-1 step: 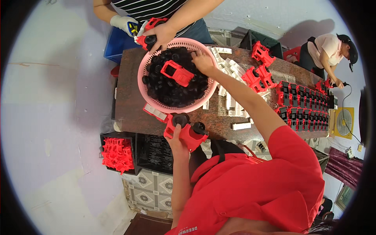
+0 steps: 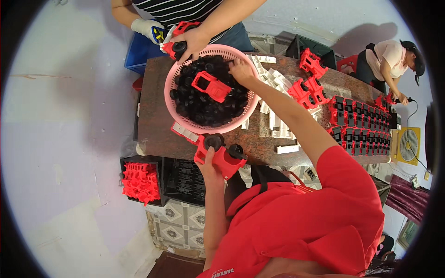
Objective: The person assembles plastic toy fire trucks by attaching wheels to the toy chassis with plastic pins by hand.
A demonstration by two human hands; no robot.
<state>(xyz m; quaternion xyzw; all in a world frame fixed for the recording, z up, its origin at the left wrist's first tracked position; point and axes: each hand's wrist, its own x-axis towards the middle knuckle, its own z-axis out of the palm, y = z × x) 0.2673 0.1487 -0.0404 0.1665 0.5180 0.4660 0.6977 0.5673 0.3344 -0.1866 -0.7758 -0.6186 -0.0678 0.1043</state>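
Note:
My left hand [image 2: 211, 170] is closed round a red plastic toy truck body [image 2: 226, 163] with black wheels on its upper side, held at the table's near edge. A white strip-shaped part [image 2: 185, 132] shows at its far end. My right hand [image 2: 241, 72] reaches over the right rim of a pink basket [image 2: 253, 103] full of black toy wheels [image 2: 211, 111]. Its fingers are bent down among the wheels, and their tips are hidden. On top of the wheels lies another red truck body [image 2: 218, 90].
Across the table [image 2: 155, 102], a co-worker's hands hold a red truck [image 2: 178, 50] and a yellow-black tool [image 2: 158, 34]. White parts [image 2: 278, 88], red trucks [image 2: 311, 63] and rows of red-black trucks [image 2: 359, 118] stand rightward. A crate of red parts [image 2: 160, 185] is at near left.
The whole view has shifted very slightly. Neither of my hands has visibly moved against the basket or the truck.

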